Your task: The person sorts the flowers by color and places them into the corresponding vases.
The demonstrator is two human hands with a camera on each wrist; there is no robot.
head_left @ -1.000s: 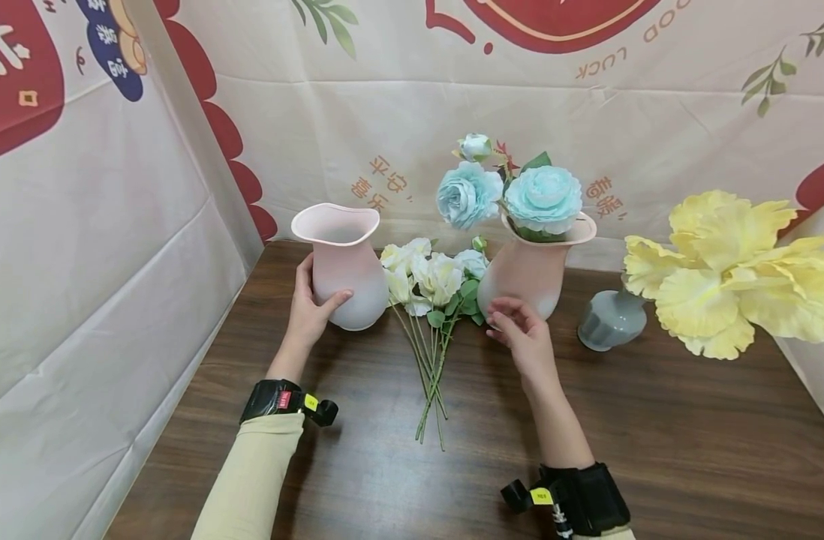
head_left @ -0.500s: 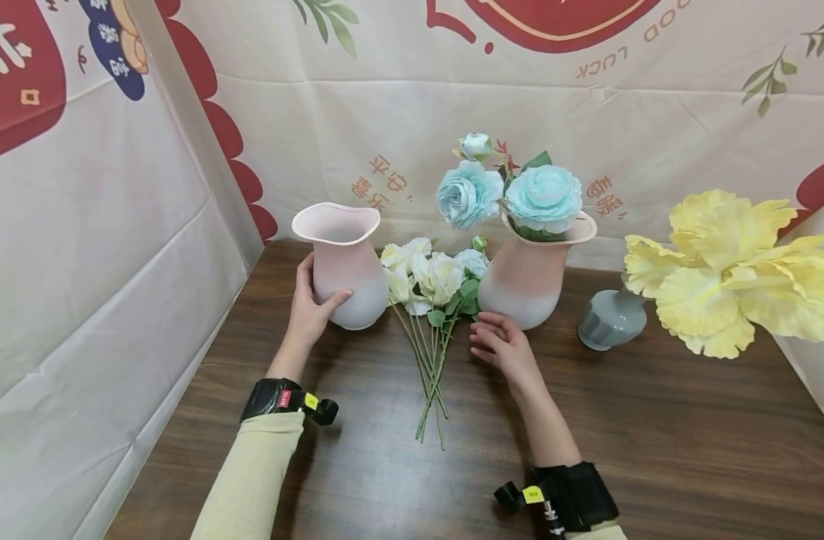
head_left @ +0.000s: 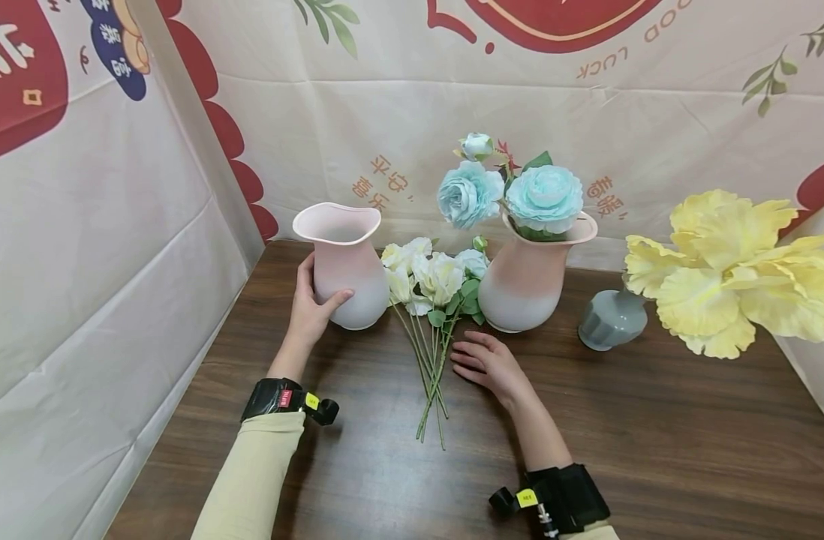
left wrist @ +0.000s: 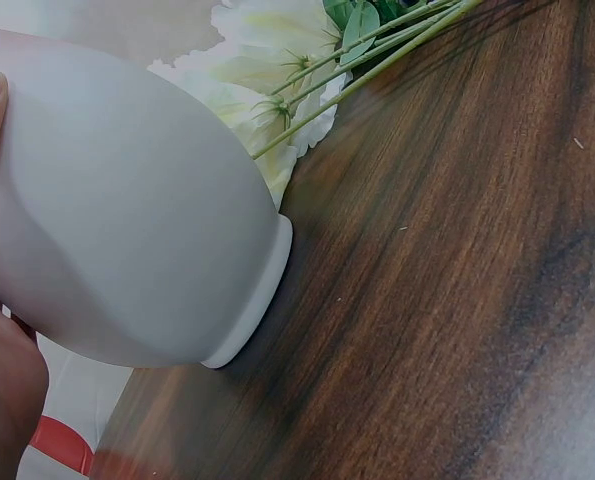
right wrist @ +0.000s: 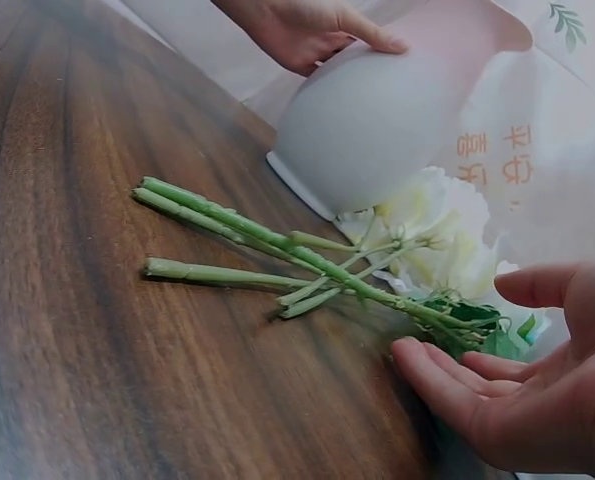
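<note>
My left hand (head_left: pixel 308 315) grips a pink-to-white vase (head_left: pixel 351 281) round its side, thumb across the front; the vase stands upright. Between the two vases lies a bunch of artificial flowers (head_left: pixel 439 279), cream and pale blue, with crossed green stems (head_left: pixel 431 382) toward me. Just right of those stems is my right hand (head_left: pixel 494 367), fingers extended and parted, holding nothing. In the right wrist view its fingertips (right wrist: pixel 409 352) are close beside the stems. A second pink-to-white vase (head_left: pixel 523 289) holds light-blue flowers (head_left: pixel 544 196) and stands behind the right hand.
A small grey vase (head_left: pixel 611 321) with a big yellow flower (head_left: pixel 729 274) stands on the right. The brown wooden table (head_left: pixel 655 450) meets a printed cloth backdrop (head_left: pixel 412 120) behind, and another cloth (head_left: pixel 115 300) hangs on the left.
My right hand has moved left and toward me, away from the right vase to beside the stems, its fingers spreading. The left hand and both vases stay where they were.
</note>
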